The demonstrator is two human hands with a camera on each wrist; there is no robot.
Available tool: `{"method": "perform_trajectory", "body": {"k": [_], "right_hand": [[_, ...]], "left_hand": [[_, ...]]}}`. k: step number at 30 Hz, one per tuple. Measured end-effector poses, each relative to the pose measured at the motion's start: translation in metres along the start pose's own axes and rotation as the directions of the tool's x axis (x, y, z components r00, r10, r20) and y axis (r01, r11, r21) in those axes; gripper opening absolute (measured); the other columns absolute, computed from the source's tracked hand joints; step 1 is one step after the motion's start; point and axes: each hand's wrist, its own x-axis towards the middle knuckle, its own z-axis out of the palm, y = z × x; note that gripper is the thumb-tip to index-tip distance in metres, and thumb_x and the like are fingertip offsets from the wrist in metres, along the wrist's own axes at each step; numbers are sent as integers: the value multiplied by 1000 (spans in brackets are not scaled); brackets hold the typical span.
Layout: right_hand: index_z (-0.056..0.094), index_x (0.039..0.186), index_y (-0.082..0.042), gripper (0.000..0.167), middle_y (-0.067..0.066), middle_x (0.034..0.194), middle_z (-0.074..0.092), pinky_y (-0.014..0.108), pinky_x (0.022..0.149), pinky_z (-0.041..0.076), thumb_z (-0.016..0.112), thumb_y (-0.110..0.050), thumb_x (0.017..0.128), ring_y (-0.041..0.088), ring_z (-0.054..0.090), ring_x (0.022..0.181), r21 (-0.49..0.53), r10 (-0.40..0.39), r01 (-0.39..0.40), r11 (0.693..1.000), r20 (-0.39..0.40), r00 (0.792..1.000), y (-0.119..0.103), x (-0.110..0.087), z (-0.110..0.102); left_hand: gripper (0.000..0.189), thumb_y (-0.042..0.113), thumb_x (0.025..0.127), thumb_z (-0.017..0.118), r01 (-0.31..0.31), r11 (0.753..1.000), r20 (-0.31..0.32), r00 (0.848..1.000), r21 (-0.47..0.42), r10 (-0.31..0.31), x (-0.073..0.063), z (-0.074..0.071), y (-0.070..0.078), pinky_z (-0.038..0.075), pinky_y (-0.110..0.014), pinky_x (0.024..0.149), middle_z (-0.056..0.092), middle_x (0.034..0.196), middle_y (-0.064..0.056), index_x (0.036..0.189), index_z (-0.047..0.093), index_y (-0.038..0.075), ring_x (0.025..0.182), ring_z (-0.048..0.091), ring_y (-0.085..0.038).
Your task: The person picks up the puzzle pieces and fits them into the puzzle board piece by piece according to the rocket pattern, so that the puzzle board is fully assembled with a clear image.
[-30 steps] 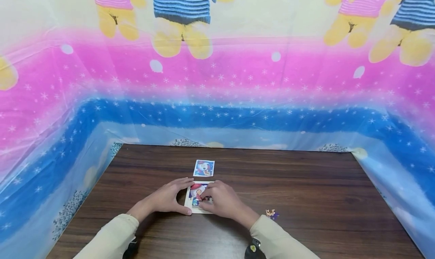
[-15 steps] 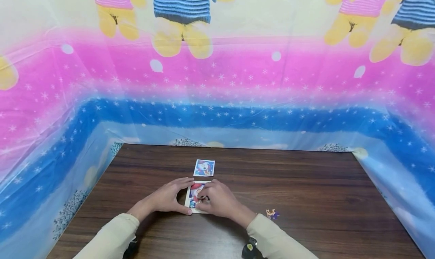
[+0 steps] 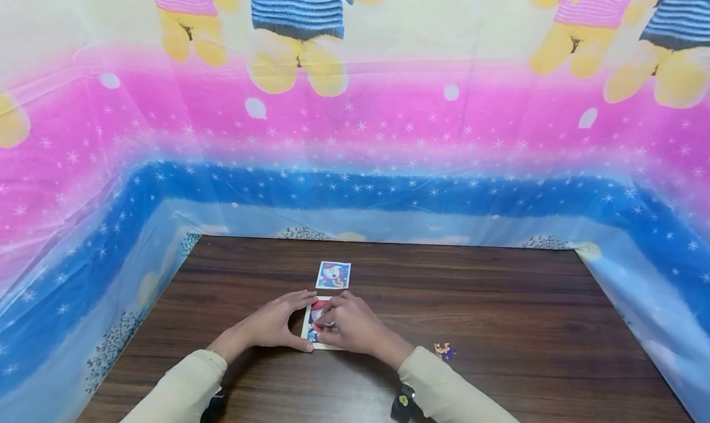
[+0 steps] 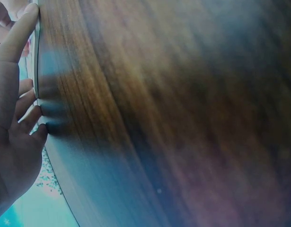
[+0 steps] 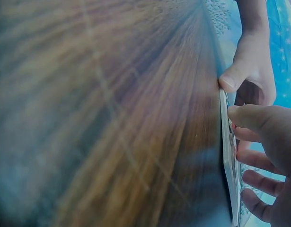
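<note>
A jigsaw puzzle board point(image 3: 306, 332) with a pale frame and a colourful picture lies flat on the table. My left hand point(image 3: 272, 322) holds its left side, with the thumb at the near corner and the fingers at the far one. Over the picture, my right hand point(image 3: 357, 325) has its thumb and fingertips brought together, pinching what looks like a small puzzle piece, mostly hidden. That hand covers the right part of the board. In the right wrist view, the board's edge point(image 5: 227, 153) runs just under the right thumb.
A square picture card point(image 3: 333, 275) lies just beyond the board. One loose purple-and-orange puzzle piece point(image 3: 445, 349) sits to the right, near the right sleeve. A printed cloth point(image 3: 355, 195) hangs behind and beside the brown wooden table point(image 3: 499, 299).
My right hand has shifted slightly left across the board, covering more of the picture. The left hand, the card and the loose piece have stayed in place.
</note>
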Motion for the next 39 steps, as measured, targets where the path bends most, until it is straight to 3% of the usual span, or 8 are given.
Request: {"method": "perform_trajectory", "body": {"k": [14,21,27,39], "right_hand": [[82,112,-26,24,-5,117,73,30,87,51,71,-40,95,13,61,104,-18,22,-21,1000,33,999,-4,1,-1],[82,111,-20,23,-4,115,74,30,95,51,73,-34,95,11,64,107,161,38,-36,986,-14,999,7,-8,-8],[78,119,-14,31,-2,114,74,34,94,55,74,-34,95,13,67,108,293,114,-104,950,-18,993,21,-33,-29],[75,126,-18,37,-7,119,72,41,92,56,72,-40,96,11,64,110,310,212,-196,931,-18,977,52,-113,-56]], "left_hand": [[103,66,77,80,-9,1000,-6,1000,1,9,0,2,0,31,-62,117,37,163,-13,156,44,10,150,33,-37],[103,65,77,81,-5,1000,-7,1000,6,5,0,1,0,32,-63,116,38,162,-14,156,44,9,149,34,-38],[103,65,77,81,13,1000,8,1000,-8,-13,1,1,-1,32,-63,116,36,163,-14,157,43,10,150,32,-39],[105,64,76,82,15,1000,-3,1000,2,-15,-1,-2,3,32,-62,116,36,163,-15,157,42,10,149,33,-39]]}}
